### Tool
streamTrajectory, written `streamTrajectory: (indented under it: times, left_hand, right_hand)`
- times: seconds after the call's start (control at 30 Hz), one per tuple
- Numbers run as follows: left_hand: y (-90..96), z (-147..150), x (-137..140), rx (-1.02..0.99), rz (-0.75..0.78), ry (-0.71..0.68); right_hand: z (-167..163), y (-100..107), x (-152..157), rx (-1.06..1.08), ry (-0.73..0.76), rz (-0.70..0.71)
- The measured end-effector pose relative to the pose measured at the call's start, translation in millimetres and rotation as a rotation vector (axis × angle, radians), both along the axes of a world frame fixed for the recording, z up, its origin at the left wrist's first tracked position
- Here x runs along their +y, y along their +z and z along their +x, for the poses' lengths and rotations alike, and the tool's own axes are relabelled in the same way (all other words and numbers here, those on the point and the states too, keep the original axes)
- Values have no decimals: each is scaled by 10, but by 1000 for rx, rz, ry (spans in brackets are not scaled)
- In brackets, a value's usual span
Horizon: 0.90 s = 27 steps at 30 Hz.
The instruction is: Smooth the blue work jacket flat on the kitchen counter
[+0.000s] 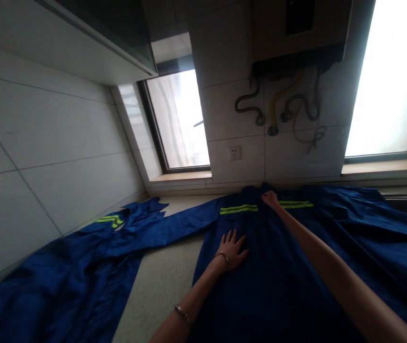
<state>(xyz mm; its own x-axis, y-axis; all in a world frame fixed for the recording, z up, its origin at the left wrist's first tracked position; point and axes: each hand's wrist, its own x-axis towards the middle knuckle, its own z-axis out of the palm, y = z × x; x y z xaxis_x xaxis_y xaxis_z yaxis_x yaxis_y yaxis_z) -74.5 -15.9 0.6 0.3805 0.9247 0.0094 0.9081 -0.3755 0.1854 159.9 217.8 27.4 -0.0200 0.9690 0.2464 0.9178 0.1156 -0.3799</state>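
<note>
1. The blue jacket [260, 271] lies on the table [155, 281], its collar [266, 186] near the wall [237, 171] and its body reaching toward the person, likely so both hands can work its length.
2. The left hand [230, 252] rests on the jacket's front, below a bright band [239, 209]. Its grip is spread, palm down, probably to steady or smooth the cloth.
3. The right hand [269, 198] is at the front opening, just below the collar. Its grip is curled closed; I cannot tell whether it pinches cloth. The placing suggests control of the top edge.
4. One sleeve [189, 219] stretches left to the second jacket [92, 257], crowding that side.
5. A pale strip of table shows between the jackets, giving some side room. Rightward, blue cloth [357, 214] takes up the space; where one garment ends there is unclear.
6. The wall limits reach beyond the collar; the table's near edge is out of view.
</note>
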Motion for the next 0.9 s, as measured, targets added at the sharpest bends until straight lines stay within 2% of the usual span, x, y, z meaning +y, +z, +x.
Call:
streamTrajectory:
  times: [0.2, 0.37, 0.63, 0.9]
  left_hand:
    - [-20, -1, 6, 3, 17, 0]
    - [-30, -5, 19, 1, 17, -7]
    - [-2, 9, 26, 10, -8, -2]
    - [-4, 17, 23, 21, -4, -2]
  right_hand:
    - [-241, -176, -101, 13, 50, 39]
    - [-272, -308, -110, 6, 53, 59]
    - [-282, -417, -38, -42, 101, 94]
    - [-292, -417, 23, -154, 194, 92]
